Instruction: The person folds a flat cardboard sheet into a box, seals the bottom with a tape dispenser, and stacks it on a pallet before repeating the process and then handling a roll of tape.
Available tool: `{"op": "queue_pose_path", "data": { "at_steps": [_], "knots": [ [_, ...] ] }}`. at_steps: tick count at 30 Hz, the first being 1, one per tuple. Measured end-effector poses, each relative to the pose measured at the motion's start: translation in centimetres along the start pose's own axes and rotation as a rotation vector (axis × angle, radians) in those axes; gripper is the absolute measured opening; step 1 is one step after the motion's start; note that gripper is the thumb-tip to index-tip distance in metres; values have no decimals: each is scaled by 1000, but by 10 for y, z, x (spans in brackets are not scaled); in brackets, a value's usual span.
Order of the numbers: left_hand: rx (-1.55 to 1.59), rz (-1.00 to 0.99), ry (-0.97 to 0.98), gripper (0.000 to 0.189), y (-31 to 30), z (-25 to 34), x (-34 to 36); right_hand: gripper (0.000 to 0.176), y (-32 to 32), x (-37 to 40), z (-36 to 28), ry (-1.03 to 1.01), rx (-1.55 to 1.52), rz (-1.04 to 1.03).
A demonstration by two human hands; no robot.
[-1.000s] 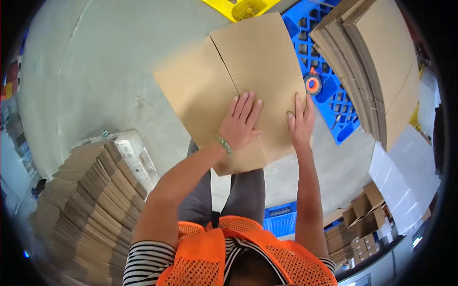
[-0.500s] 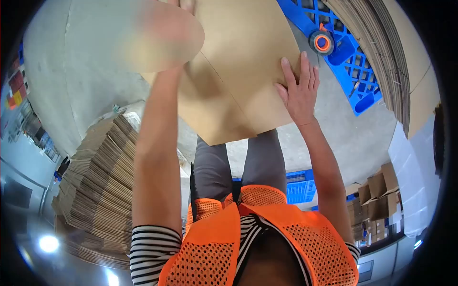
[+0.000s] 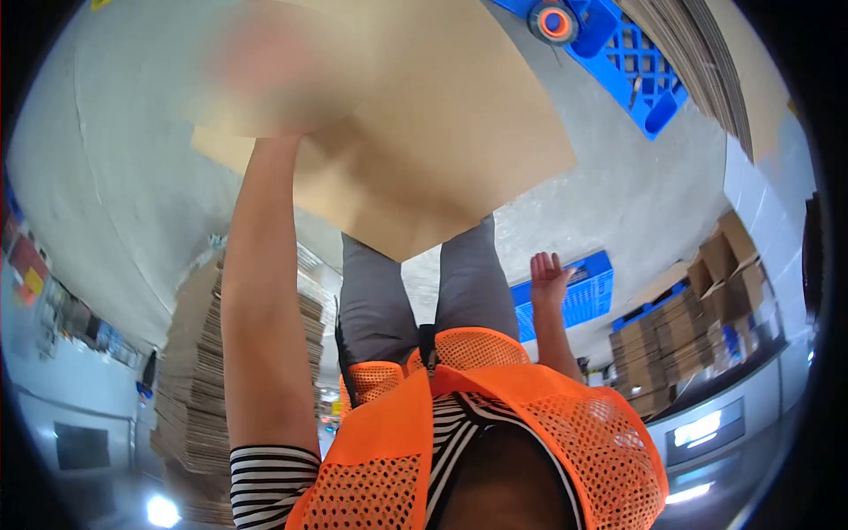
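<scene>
A large flattened cardboard box (image 3: 442,132) fills the upper middle of the head view, raised in front of me above my legs. My left hand (image 3: 265,79) reaches up along its left side and is heavily blurred; it looks closed on the box's edge. My right hand (image 3: 549,272) hangs lower at the right, off the box, empty, with its fingers spread. I wear an orange mesh vest over a striped shirt.
A tall stack of flat cartons (image 3: 199,371) stands at my left. A blue pallet (image 3: 632,62) with an orange tape roll (image 3: 555,19) and more flat cardboard (image 3: 707,53) lies at the top right. A blue crate (image 3: 583,296) and stacked boxes (image 3: 698,327) are on the right.
My right hand has let go of the cardboard box and dropped to my side. My left hand has lifted the box higher and nearer to the camera.
</scene>
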State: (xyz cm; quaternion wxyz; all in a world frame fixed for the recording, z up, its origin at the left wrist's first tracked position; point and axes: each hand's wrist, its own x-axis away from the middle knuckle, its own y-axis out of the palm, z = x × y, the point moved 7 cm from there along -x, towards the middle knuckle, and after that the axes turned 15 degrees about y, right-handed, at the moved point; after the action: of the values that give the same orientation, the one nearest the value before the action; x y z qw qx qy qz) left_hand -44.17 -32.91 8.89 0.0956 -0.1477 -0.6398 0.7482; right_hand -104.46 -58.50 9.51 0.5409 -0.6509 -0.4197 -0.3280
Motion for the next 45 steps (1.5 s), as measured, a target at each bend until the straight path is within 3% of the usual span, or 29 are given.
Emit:
{"op": "queue_pose_path", "data": {
  "at_steps": [1, 2, 4, 6, 7, 10, 13, 17, 19, 21, 22, 24, 25, 28, 29, 31, 35, 37, 39, 41, 43, 44, 45],
  "knots": [
    [19, 2, 30, 54, 0, 1, 1, 74, -5, -11, 29, 0, -117, 88],
    [-43, 14, 26, 53, -2, 2, 2, 63, -15, -65, 72, 1, -14, 36],
    [-84, 22, 48, 52, 6, -2, -2, 54, 120, 14, 157, 15, 78, -149],
    [-140, 158, 125, 53, -3, -13, -2, 46, 194, 63, 190, 129, -20, -318],
    [-139, 166, 134, 53, -6, -9, -3, 45, 203, 65, 197, 343, -229, -339],
    [-66, -4, 199, 55, -10, 1, 1, 45, 208, 74, 191, 389, -242, -475],
    [-33, -46, 221, 56, -3, -5, 3, 46, 202, 58, 191, 276, -183, -313],
    [-72, 18, 191, 56, 0, -8, 7, 44, 207, 63, 178, 219, -272, -327],
    [-91, -20, 186, 56, -2, -11, 13, 37, 184, 65, 153, 15, 133, -153],
    [-79, 34, 228, 56, -1, -9, 13, 35, 160, 55, 100, -214, 232, -10],
    [-81, 37, 224, 56, -2, -8, 11, 36, 150, 47, 60, -468, 189, -32],
    [-89, 12, 191, 56, -4, -7, 13, 36, 190, 139, -28, -1216, 586, 40],
    [-97, 4, 184, 56, -2, -8, 15, 43, 226, 170, -34, -1355, 794, -179],
    [-114, 55, 216, 57, -6, -10, 13, 76, 280, 203, 50, -1969, 1644, -618],
    [-120, 42, 218, 57, -5, -10, 13, 76, 288, 196, 63, -1993, 1621, -646],
    [-141, 34, 203, 55, -6, -9, 15, 91, 292, 168, 118, -2227, 2079, -602],
    [-46, 53, 171, 57, -12, -2, 19, 93, 281, 171, 115, -2184, 1953, -685],
    [-37, 42, 274, 59, -25, 23, 32, 93, 287, 168, 117, -2188, 2000, -686],
    [244, -161, 646, 60, -22, 62, 75, 91, 289, 168, 120, -2207, 1945, -711],
    [281, -438, 823, 62, -8, 87, 109, 84, 286, 170, 118, -2105, 2084, -750],
    [258, -368, 827, 65, -2, 85, 121, 80, 284, 177, 114, -2137, 1991, -752],
    [197, -325, 813, 70, 1, 81, 122, 76, 285, 179, 106, -2156, 1870, -821],
    [205, -303, 810, 70, -2, 79, 122, 59, 293, 195, 87, -2068, 1709, -1015]
  ]
}}
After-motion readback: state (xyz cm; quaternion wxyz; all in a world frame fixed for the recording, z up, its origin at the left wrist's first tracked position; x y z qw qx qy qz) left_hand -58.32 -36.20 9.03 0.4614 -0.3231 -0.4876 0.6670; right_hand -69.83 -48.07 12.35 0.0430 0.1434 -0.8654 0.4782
